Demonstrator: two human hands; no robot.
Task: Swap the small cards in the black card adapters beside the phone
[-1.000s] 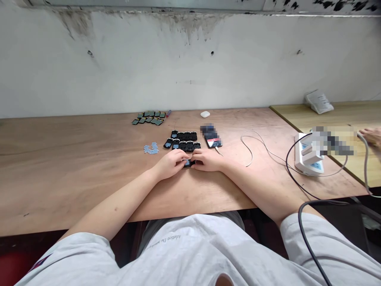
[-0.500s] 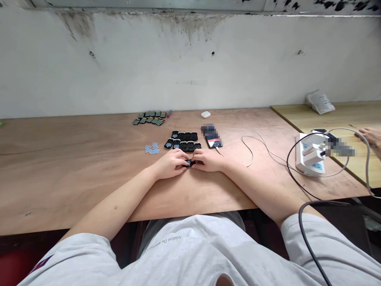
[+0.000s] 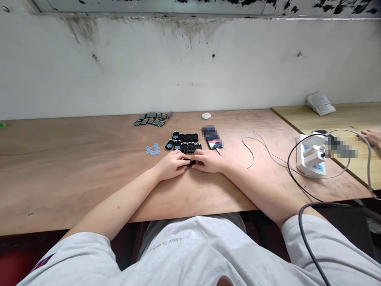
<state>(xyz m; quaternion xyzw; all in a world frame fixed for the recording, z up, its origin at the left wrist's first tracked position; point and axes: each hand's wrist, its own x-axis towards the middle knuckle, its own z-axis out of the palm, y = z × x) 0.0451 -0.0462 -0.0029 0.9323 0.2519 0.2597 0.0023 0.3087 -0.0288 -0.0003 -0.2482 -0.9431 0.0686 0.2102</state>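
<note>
Between my two hands sits a small black plastic casing (image 3: 191, 162), mostly covered by my fingers. My left hand (image 3: 172, 165) grips its left end, the thumb pressing on top. My right hand (image 3: 206, 161) is closed on its right end. Just beyond lie two rows of similar black casings (image 3: 187, 147); the ones at the left carry a light-blue piece. To the left is a loose cluster of small pale-blue translucent pieces (image 3: 152, 149). Farther back, several small green-faced boards (image 3: 150, 120) lie in two rows.
A phone (image 3: 212, 137) with a white cable lies right of the casings, a white earbud-type case (image 3: 206, 115) behind it. A white power strip (image 3: 309, 155) with plugs and looping cables stands at the right. Another person's hand (image 3: 370, 137) rests on the adjoining table.
The casing's blue face between my hands, visible before, is now covered or turned from view, and the casing looks all black. Both hands stay in nearly the same place; the view has shifted slightly.
</note>
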